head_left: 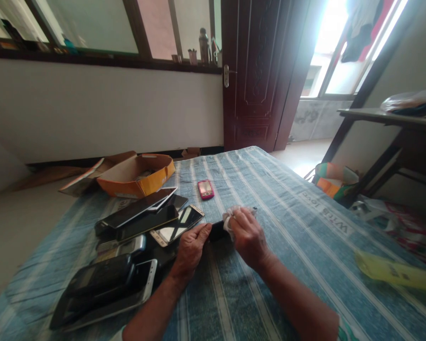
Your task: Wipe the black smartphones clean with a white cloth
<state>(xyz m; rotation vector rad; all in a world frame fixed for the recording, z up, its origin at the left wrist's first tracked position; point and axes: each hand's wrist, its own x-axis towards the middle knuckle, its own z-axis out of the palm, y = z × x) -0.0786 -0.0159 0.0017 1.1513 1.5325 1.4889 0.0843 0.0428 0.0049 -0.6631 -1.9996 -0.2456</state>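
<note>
My left hand [193, 246] grips the near-left end of a dark, flat phone [217, 231], thumb on top. A crumpled white tissue [230, 219] is bunched under the fingers of my right hand [246, 232], which presses it against the phone's other end. Most of that far end is covered by the tissue and fingers. Just left of my left hand lies a gold-edged phone [177, 225] with a glossy screen. Farther off, a small pink phone [206, 189] rests alone on the striped bedsheet [284, 213].
Several phones and dark devices [102, 279] are piled on the left side of the bed. Behind them stands an open orange box [138, 177]. A yellow plastic packet [394, 272] lies at the right, near a shelf [394, 116]. A dark red door [255, 76] is beyond the bed.
</note>
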